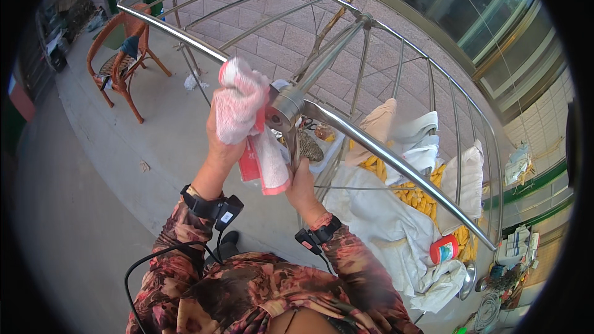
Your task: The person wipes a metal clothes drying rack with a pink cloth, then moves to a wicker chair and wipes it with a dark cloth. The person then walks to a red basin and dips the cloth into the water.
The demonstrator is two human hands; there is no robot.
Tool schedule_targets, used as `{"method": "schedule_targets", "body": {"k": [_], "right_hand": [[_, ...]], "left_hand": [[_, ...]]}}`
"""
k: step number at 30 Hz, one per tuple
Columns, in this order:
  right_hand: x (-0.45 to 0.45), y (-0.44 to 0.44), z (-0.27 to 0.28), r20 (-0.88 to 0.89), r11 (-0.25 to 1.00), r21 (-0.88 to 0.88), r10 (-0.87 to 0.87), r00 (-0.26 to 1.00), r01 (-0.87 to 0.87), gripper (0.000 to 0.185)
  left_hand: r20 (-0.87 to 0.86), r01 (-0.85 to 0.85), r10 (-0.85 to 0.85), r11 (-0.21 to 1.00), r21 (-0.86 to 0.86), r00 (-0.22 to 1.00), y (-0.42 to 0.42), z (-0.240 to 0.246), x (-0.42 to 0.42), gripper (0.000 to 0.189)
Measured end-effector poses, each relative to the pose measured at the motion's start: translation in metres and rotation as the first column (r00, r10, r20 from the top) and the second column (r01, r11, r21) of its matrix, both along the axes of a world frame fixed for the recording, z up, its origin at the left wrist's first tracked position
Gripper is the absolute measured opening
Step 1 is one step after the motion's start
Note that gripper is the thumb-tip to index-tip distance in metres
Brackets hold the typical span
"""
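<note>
My left hand (pixel 222 137) is closed around a pink and white towel (pixel 239 106), bunched against the near bar of a metal drying rack (pixel 371 141), left of its round joint (pixel 287 102). A loose end of the towel hangs between my hands. Lower and to the right, my right hand (pixel 301 183) grips a curved metal rod (pixel 291 144) of the rack just under the joint. The towel's hanging end partly hides those fingers. Pale cloths (pixel 415 148) hang at the rack's right side.
A wicker armchair (pixel 121 62) stands at the upper left. Corn cobs (pixel 420 197) lie under the rack, beside white sheeting (pixel 376 208) and a red container (pixel 444 249). A plastic tray (pixel 332 153) behind my right hand holds scissors and other items. A wooden pole (pixel 332 23) leans behind the rack.
</note>
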State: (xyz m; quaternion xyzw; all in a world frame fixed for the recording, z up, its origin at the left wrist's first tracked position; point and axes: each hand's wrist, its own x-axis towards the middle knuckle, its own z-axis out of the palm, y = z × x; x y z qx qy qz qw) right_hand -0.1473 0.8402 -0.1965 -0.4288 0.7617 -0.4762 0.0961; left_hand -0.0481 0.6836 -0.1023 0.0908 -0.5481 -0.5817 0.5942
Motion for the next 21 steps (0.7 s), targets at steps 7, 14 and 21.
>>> {"method": "schedule_targets", "body": {"k": [7, 14, 21], "right_hand": [[-0.003, -0.004, -0.005, -0.089, 0.994, -0.097, 0.038, 0.995, -0.047, 0.031], [0.000, -0.003, -0.003, -0.107, 0.991, -0.114, 0.064, 0.992, -0.076, 0.033], [-0.003, -0.005, -0.004, -0.095, 0.986, -0.144, 0.075, 0.993, -0.088, 0.031]], "left_hand": [[0.487, -0.162, 0.364, 0.899, -0.407, 0.794, -0.028, -0.061, 0.050, 0.038], [0.196, -0.185, 0.368, 0.778, -0.601, 0.909, -0.042, 0.103, 0.025, 0.042], [0.732, 0.572, 0.453, 0.458, -0.681, 0.509, -0.012, 0.153, -0.083, 0.027]]}}
